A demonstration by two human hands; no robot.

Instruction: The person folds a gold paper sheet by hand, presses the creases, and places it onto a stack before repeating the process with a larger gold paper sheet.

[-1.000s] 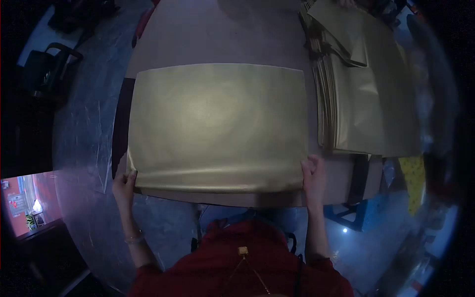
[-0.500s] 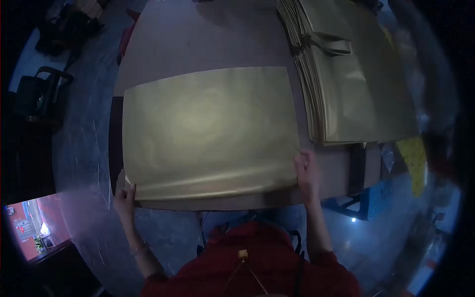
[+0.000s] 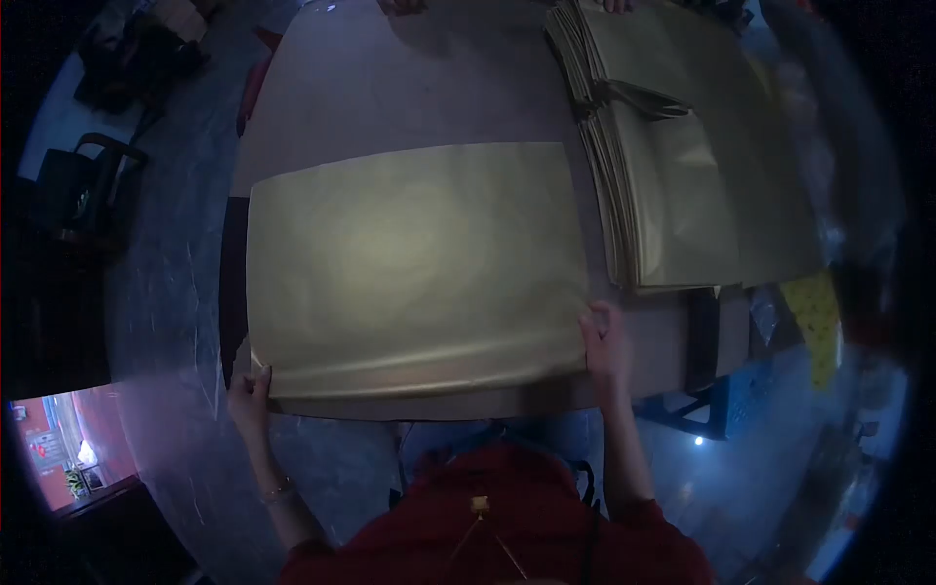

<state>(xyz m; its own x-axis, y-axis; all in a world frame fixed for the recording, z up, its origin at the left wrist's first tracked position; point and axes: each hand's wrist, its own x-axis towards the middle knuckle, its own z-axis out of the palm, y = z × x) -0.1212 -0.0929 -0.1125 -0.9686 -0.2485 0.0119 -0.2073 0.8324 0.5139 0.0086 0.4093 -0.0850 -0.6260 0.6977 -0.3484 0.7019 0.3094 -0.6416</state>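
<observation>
A wide gold sheet lies flat in front of me, its near edge curled into a soft fold. At the near left corner, my left hand pinches the sheet between thumb and fingers. My right hand is closed on the right edge, close to the near corner. Between the hands the fold catches a bright streak of light. Just right of the sheet is a thick stack of gold bags, with a strap handle lying over the top one.
Everything rests on a brown table. Another person's hand touches the far end of the stack, and a second hand is at the table's far edge. A blue stool stands below at right, near yellow material.
Another person's hand has appeared at the far end of the stack, and the strap handle lies flatter. The view has shifted slightly; my hands keep their hold on the sheet.
</observation>
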